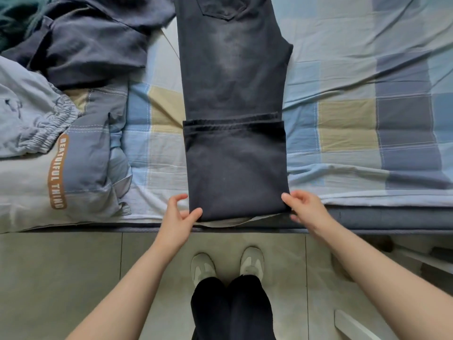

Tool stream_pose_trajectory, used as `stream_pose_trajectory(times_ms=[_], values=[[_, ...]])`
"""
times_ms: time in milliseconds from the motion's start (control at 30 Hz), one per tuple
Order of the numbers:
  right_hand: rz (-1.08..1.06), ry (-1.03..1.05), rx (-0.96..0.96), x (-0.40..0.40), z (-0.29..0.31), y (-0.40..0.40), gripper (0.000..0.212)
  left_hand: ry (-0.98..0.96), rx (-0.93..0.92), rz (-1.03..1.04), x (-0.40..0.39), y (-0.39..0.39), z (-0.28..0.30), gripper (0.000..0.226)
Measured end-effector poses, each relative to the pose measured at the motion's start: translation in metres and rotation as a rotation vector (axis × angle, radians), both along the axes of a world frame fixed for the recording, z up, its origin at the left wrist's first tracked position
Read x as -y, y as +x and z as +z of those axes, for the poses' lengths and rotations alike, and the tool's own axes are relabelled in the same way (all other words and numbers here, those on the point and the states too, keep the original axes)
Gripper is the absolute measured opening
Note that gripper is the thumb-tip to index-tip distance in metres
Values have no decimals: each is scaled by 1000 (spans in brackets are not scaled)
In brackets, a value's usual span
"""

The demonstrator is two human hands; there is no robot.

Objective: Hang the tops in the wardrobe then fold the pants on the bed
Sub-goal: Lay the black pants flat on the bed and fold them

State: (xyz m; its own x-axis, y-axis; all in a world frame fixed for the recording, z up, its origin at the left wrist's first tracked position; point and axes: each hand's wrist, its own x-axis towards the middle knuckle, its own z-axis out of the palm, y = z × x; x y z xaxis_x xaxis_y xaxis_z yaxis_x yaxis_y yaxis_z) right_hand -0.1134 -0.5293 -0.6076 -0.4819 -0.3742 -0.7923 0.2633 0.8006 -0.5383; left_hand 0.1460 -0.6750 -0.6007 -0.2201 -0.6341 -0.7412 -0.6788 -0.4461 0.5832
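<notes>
Right at the near fold, the left hand (180, 217) pinches the corner of the dark jeans (235, 99) between thumb and curled fingers, while the right hand (305, 208) pinches the opposite corner the same way. The jeans lie lengthwise on the checked bedsheet (355, 123), legs stacked, hems already folded up to about the knee, the folded edge just at the mattress edge. Further left sit a grey-blue garment (31, 123) with an elastic waistband and a heap of dark clothes (93, 40). If one hand lifts ahead of the other, the next fold will probably skew, and the stacked legs could slide apart.
</notes>
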Motion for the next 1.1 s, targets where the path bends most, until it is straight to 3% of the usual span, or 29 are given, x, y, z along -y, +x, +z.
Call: stream_pose_trajectory(times_ms=[133, 267, 400, 533, 600, 667, 767, 967, 1033, 1100], values=[[-87, 90, 251, -49, 18, 37, 16, 27, 8, 91, -43, 33, 18, 44], [-317, -67, 530, -66, 38, 46, 11, 27, -83, 184, -61, 41, 41, 50], [-211, -101, 242, -49, 59, 36, 12, -100, -149, 53, -53, 31, 64, 50], [140, -234, 44, -38, 81, 29, 49, -355, -26, -129, -50, 25, 83, 48], [339, -253, -109, -38, 89, 30, 44, -528, 17, -226, -54, 24, 89, 42], [431, -242, -121, -45, 98, 34, 40, -629, 24, -324, -63, 27, 93, 37], [506, -191, -50, -66, 105, 47, 57, -621, 31, -309, -78, 35, 103, 34], [709, -184, -409, -75, 122, 51, 53, -503, -29, -128, -90, 36, 131, 40], [796, -239, -507, -64, 132, 42, 53, -571, -21, -143, -73, 29, 138, 37], [867, -267, -636, -47, 140, 33, 55, -715, 101, -226, -49, 20, 141, 25]])
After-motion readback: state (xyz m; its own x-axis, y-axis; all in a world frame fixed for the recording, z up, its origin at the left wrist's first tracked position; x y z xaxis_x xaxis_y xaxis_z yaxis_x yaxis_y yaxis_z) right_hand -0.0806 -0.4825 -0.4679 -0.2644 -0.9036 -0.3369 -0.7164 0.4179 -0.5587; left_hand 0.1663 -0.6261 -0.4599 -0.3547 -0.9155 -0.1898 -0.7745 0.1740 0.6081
